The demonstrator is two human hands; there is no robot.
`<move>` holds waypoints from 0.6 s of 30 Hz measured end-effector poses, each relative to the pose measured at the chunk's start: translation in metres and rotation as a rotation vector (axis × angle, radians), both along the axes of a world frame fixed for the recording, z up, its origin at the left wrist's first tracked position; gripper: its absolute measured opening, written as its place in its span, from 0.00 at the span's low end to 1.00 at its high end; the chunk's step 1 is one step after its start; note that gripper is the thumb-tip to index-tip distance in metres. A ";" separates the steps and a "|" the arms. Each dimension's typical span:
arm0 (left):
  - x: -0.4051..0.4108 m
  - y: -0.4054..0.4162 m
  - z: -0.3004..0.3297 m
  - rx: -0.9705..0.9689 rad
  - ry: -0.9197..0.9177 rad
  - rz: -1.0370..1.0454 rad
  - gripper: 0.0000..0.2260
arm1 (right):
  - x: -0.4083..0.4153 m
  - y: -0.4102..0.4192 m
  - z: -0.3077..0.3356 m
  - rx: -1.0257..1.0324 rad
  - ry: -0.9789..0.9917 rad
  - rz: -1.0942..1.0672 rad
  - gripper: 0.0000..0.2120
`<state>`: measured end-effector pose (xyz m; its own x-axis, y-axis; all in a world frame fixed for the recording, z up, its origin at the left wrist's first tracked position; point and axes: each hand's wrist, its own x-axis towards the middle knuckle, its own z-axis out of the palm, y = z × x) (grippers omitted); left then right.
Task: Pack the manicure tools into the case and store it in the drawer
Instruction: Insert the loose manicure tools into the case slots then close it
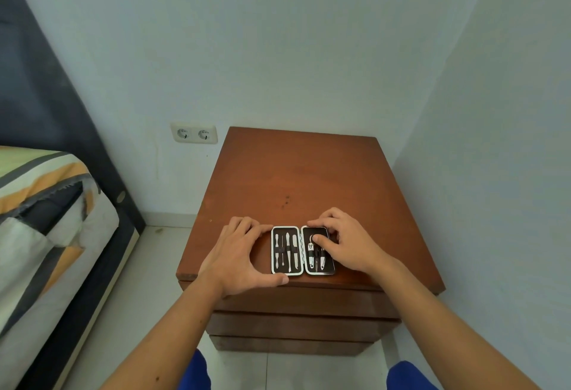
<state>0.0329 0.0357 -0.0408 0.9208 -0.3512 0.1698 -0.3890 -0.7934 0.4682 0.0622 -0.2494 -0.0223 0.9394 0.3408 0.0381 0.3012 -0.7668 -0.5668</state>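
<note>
Item: manicure case [302, 250], small, black-lined with a pale rim, lay opened flat in two halves side by side, close to the front edge of the nightstand top [302, 173], roughly midway between the left and right edges.

Contents, left half: several slim metal tools [288, 249] stood parallel under a dark strap. Contents, right half: a nail clipper [311, 254] and two further tools, partly covered by fingers; their kind could not be told.

Left hand [244, 253]: lay at the left side of the case, fingers curved round the far left corner and thumb stretched along the near edge, gripping the left half between them.

Right hand [346, 242]: rested over the right half, fingers bent, the thumb tip pressing down inside the upper part of that half. Whether it pinched a tool there could not be told.

Carrier: wooden nightstand, brown, with drawer fronts [302, 321] stacked below the top, all shut.

Surroundings: a double wall socket [194, 133] on the pale wall behind the left rear corner; a bed with striped bedding [40, 219] at the left; pale floor tiles [148, 297]; blue trousers [200, 374] at the lower margin.
</note>
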 end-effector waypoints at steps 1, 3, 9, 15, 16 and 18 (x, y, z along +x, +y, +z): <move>0.000 0.000 0.000 -0.003 -0.001 -0.001 0.49 | -0.001 0.000 0.000 0.009 0.002 -0.004 0.15; 0.000 0.000 -0.001 -0.005 -0.007 -0.006 0.49 | -0.001 0.000 0.000 0.018 0.007 -0.012 0.14; 0.003 0.001 -0.006 -0.002 -0.025 -0.005 0.41 | 0.000 -0.006 0.004 0.021 0.016 -0.105 0.10; 0.010 0.002 -0.012 -0.104 -0.032 0.011 0.25 | -0.038 -0.019 0.002 0.128 0.086 -0.138 0.19; 0.011 0.003 -0.012 -0.124 -0.030 0.018 0.23 | -0.047 -0.020 0.002 0.155 0.106 -0.121 0.23; 0.014 0.002 -0.013 -0.160 -0.026 0.039 0.18 | -0.064 -0.019 0.000 0.182 0.119 -0.107 0.26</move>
<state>0.0470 0.0380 -0.0537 0.9276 -0.2821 0.2449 -0.3733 -0.7244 0.5795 -0.0013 -0.2685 -0.0223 0.9713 0.2367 -0.0234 0.1465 -0.6729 -0.7251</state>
